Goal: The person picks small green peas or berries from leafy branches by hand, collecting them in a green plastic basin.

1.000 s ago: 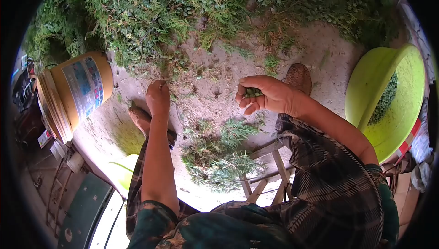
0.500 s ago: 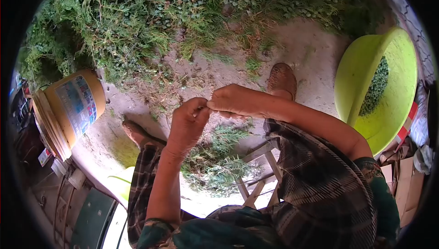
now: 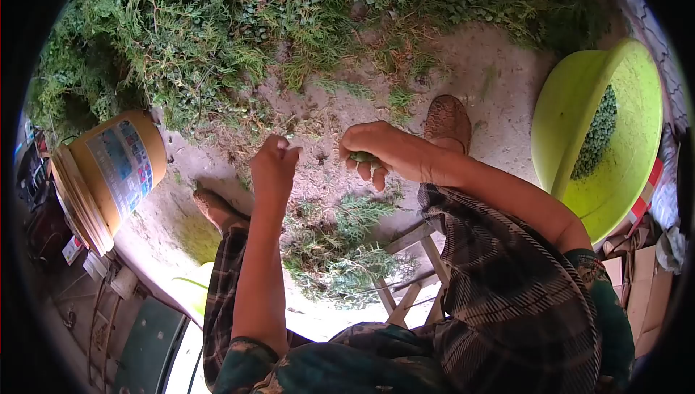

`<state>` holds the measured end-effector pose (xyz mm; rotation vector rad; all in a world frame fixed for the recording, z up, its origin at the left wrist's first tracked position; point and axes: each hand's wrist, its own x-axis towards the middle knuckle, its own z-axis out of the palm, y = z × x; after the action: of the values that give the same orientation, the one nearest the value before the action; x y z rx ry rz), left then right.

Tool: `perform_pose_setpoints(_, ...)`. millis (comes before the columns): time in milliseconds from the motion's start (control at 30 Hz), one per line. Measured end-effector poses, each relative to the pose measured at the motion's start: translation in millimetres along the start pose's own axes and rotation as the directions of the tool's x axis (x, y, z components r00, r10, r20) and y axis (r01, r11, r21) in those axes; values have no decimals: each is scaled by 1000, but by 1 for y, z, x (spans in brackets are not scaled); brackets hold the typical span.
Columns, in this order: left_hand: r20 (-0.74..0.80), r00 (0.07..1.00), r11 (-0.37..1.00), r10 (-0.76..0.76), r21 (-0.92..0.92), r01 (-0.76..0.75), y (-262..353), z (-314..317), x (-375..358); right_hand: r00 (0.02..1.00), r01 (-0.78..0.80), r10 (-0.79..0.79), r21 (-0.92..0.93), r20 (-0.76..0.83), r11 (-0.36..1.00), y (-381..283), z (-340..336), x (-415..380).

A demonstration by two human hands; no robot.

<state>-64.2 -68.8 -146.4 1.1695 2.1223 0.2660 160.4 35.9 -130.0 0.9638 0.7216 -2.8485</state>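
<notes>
My right hand (image 3: 376, 151) is curled around some small green berries (image 3: 362, 157), which show between its bent fingers. To its left is my left hand (image 3: 274, 164), raised with fingers bent together; whatever it may pinch is too small to make out. A gap separates the two hands. Under and in front of them, the floor (image 3: 318, 112) is strewn with plant bits. Loose green sprigs (image 3: 358, 217) lie below the hands, between my legs.
A large heap of green branches (image 3: 289, 18) spans the far side. At the left a yellowish bucket (image 3: 127, 170) lies tilted. A lime-green basin (image 3: 630, 133) with green berries stands tilted at the right. Wooden slats (image 3: 431, 256) show near my lap.
My hands, touching before, have moved apart, the left one to the left. My right hand has turned so that the green berries in it now show.
</notes>
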Motion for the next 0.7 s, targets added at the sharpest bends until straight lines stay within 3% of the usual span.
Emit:
perform_pose_setpoints(33,-65,998,999,14,31,-12,6,1,6,1000,2,-2,-1,-2,1000,3,-2,2)
perform_pose_setpoints(100,-104,993,998,57,35,-53,0,13,17,989,-126,142,300,-34,946,8,-9,4)
perform_pose_setpoints(133,-140,986,995,94,43,-89,-3,17,18,988,-142,156,324,-15,935,11,-13,6)
perform_pose_setpoints(233,-128,992,999,-19,47,25,10,13,6,978,-138,181,336,-100,932,12,-11,4)
perform_pose_setpoints(467,-189,981,999,34,-11,-37,-5,38,10,972,-152,200,323,-122,934,20,-12,9)
perform_pose_setpoints(567,-261,964,999,-46,-2,47,-19,41,19,973,-146,194,317,-125,937,18,-12,8)
perform_pose_setpoints(633,-164,957,956,-239,-212,202,-25,41,22,970,-148,198,306,-140,940,18,-11,9)
perform_pose_setpoints(700,-164,960,963,-226,-189,194,-13,36,16,970,-143,197,315,-144,938,20,-11,12)
